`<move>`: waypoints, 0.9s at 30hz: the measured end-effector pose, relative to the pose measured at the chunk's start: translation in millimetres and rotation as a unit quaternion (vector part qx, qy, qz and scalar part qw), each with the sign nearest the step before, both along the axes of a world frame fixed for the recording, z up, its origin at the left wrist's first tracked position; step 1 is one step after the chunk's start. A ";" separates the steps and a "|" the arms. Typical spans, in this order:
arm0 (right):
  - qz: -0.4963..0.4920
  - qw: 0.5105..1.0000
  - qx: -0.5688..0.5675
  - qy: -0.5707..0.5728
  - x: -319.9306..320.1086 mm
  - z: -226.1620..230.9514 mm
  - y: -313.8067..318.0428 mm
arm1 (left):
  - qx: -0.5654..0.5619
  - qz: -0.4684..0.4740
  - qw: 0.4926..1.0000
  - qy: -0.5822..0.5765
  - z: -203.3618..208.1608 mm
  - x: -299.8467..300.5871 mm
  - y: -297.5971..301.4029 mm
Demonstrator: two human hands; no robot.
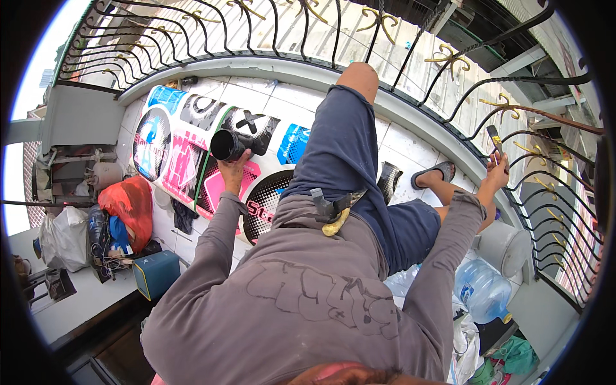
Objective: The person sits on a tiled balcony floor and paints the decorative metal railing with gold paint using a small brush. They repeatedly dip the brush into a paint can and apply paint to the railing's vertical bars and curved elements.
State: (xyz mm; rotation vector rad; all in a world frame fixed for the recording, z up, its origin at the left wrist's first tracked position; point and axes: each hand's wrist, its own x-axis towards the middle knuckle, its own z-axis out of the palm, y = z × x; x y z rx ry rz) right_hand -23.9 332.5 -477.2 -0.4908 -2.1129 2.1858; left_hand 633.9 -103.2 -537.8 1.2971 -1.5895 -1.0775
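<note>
My left hand [233,172] grips a black cup-like container [226,145] from below, its round dark mouth showing. It is held over a large panel [192,151] printed in white, pink, blue and black, which lies on the tiled floor. Out to the right, my right hand [494,172] is closed round a paintbrush [495,137] that points up and away from me. The brush is close to the black metal railing [515,136] with gold-coloured ornaments; whether it touches the bars I cannot tell.
A low wall [282,66] carries the railing around me. At left are a red plastic bag [128,208], a white sack [64,239] and a teal box [156,274]. At right stand a grey bucket [505,249] and a clear blue water jug [481,292]. A sandal [443,171] is on my foot.
</note>
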 end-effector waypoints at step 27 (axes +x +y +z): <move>-0.100 0.916 -0.356 0.155 29.3 99.9 149.9 | -0.100 -0.512 0.834 0.183 207.0 -338.2 26.6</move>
